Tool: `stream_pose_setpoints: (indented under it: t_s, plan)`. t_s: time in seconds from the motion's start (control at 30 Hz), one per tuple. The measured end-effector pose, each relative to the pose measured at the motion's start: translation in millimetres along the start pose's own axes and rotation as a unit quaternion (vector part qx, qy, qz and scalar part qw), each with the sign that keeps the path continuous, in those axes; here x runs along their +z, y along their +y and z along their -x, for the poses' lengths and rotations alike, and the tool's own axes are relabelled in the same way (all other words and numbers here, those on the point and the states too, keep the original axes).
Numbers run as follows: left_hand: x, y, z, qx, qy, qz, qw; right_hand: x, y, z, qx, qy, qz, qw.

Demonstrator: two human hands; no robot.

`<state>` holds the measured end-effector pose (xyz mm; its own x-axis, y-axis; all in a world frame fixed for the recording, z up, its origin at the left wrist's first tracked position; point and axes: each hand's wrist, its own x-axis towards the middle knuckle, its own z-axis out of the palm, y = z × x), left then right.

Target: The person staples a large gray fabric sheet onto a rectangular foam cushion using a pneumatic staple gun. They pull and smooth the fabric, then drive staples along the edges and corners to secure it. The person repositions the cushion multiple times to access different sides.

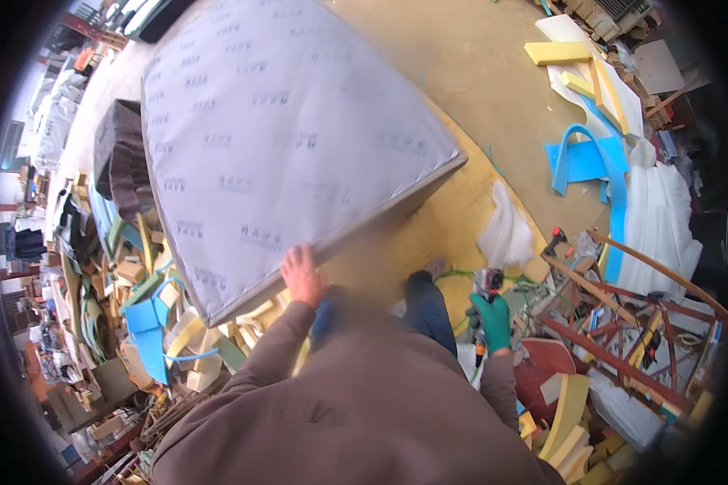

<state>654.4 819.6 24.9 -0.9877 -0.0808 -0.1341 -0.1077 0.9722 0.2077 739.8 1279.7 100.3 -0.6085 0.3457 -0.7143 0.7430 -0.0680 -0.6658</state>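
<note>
A large upholstered piece (267, 137), its upward face covered in pale lilac printed cloth with brown fabric along the sides, spreads across the upper left. My bare left hand (303, 277) grips its near edge, fingers over the cloth; the thumb is hard to make out. Off to the right, away from the piece, my green-gloved right hand (493, 319) is wrapped around what appears to be a staple gun (488, 281), with a metallic head and an orange lower end. Beneath the piece shows a yellow board (477, 210).
White wadding (501, 230) lies on the board. Foam scraps (133, 271) and blue offcuts (146, 323) heap up on the left. At right stand a reddish metal frame (615, 364), blue foam (586, 158) and white batting (655, 218). Green hose (461, 273) runs near my feet.
</note>
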Motion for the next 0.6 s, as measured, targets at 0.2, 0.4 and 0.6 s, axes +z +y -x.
stream_pose_setpoints:
  t_s: [0.2, 0.4, 0.6]
  plan:
    - [-6.1, 177.8, -92.8, 0.078, -0.070, 0.041, 0.994, -140.8, -22.3, -81.4, -0.062, 0.083, 0.026, 0.994]
    - [-16.7, 296.7, -171.6, 0.094, -0.064, 0.056, 0.992, -199.0, -95.0, -170.7, -0.081, 0.097, -0.081, 0.989]
    - [11.5, 356.8, -231.6, 0.041, -0.070, 0.067, 0.994, -176.1, -252.3, -291.4, -0.034, -0.039, 0.039, 0.998]
